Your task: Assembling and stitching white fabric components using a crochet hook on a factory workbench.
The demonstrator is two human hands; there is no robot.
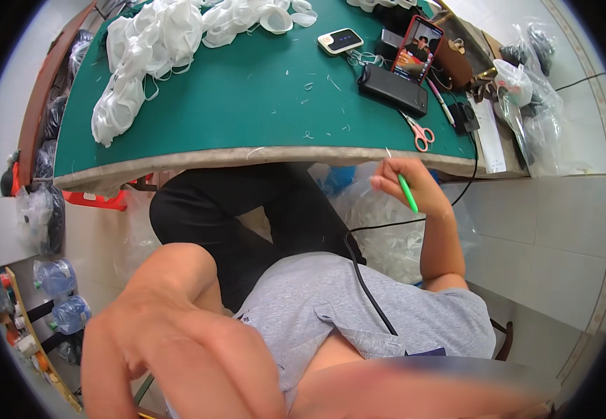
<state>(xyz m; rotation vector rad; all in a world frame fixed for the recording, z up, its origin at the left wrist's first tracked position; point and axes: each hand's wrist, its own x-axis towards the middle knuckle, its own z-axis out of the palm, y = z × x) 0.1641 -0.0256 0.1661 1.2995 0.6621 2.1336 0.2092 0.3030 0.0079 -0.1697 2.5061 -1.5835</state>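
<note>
My right hand (411, 185), raised just off the table's front edge, is closed around a slim tool with a bright green handle (407, 193). A thin pale tip shows above its fingers; the kind of tool is not clear. My left hand (177, 356) looms large and close at the lower left. Its fingers bend down out of the picture, so their ends are hidden. Pink-handled scissors (424, 137) lie on the green table (247, 98), beyond my right hand. White cup-shaped fabric pieces (150, 42) are heaped at the far left of the table.
A phone (418, 49) leans upright behind a black oblong case (392, 89). Beside them are a small white device (340, 41) with a screen and a pen (440, 101). A black cable (359, 269) crosses my grey shirt. Thread scraps dot the table; plastic bags (537, 105) hang at right.
</note>
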